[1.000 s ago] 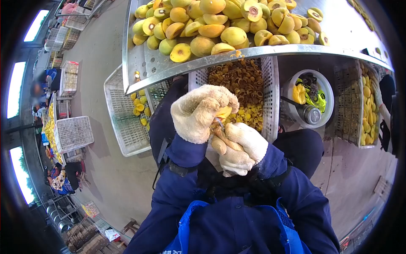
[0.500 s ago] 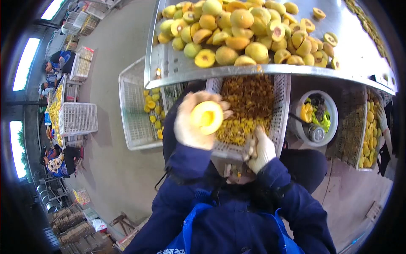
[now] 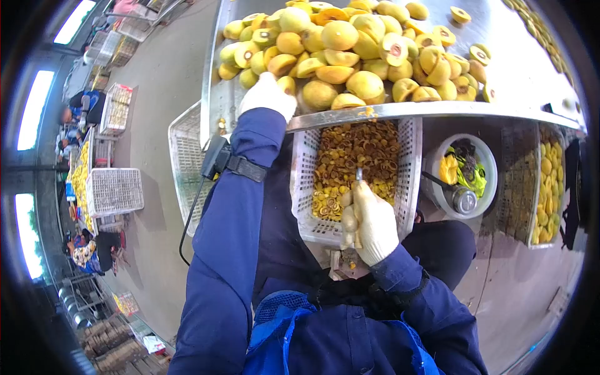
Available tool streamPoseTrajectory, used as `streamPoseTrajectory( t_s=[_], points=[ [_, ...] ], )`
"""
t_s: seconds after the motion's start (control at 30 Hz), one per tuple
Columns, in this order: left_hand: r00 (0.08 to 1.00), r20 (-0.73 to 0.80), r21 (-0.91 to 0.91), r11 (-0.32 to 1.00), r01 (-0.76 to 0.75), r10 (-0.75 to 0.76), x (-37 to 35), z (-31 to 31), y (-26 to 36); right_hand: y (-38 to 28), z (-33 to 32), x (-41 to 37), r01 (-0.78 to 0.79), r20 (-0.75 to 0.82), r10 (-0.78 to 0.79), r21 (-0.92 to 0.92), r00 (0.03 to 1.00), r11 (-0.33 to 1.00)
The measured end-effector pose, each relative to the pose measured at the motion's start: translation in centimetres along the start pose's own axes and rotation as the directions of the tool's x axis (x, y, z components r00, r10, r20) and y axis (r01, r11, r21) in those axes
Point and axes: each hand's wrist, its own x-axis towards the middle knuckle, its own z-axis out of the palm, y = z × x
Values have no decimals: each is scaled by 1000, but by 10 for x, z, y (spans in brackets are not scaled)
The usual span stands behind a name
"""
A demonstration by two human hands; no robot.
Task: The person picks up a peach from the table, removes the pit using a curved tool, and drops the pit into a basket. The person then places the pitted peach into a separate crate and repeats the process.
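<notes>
Halved yellow fruit [image 3: 337, 36] lies piled on the metal table [image 3: 381, 111]. My left hand [image 3: 269, 98], in a white glove, reaches to the pile's near left edge; its fingers are hidden among the fruit, so its hold cannot be made out. Over the near part of a white crate [image 3: 409, 169] my right hand [image 3: 370, 222], also gloved, is closed around a small tool whose metal tip [image 3: 359, 174] points up. Brown and yellow scraps [image 3: 356, 153] fill the crate below the table edge.
An empty-looking white crate [image 3: 187, 169] stands at the left. A white bucket [image 3: 492, 181] with a metal flask [image 3: 464, 200] and a fruit crate [image 3: 537, 215] are at the right. People [image 3: 90, 250] sit at another fruit table far left.
My left hand has moved up from over the crate to the pile, and the halved fruit it held no longer shows there. My right hand has turned, bringing the tool tip into view.
</notes>
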Motion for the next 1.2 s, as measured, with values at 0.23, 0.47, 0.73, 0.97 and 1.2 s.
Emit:
streamPoseTrajectory(
  t_s=[0.23, 0.47, 0.73, 0.97, 1.2],
  points=[
    [996, 54, -891, 453, 15, 73, -43, -24, -19, -17, 7, -23, 234, 127, -203, -313, 971, 920],
    [899, 164, -788, -494, 367, 406, -154, -26, 21, -32, 23, -37, 597, 346, -490, -534, 800, 598],
    [932, 203, -854, -412, 318, 299, -180, -15, 37, -23, 23, -29, 644, 311, -619, -629, 722, 435],
    [936, 247, -865, -378, 330, 251, -186, -14, 44, -28, 16, -23, 706, 440, -560, -534, 702, 466],
    [787, 457, -465, -643, 608, 414, -185, -10, 42, -22, -6, -27, -554, 874, 29, 280, 484, 784]
  ],
)
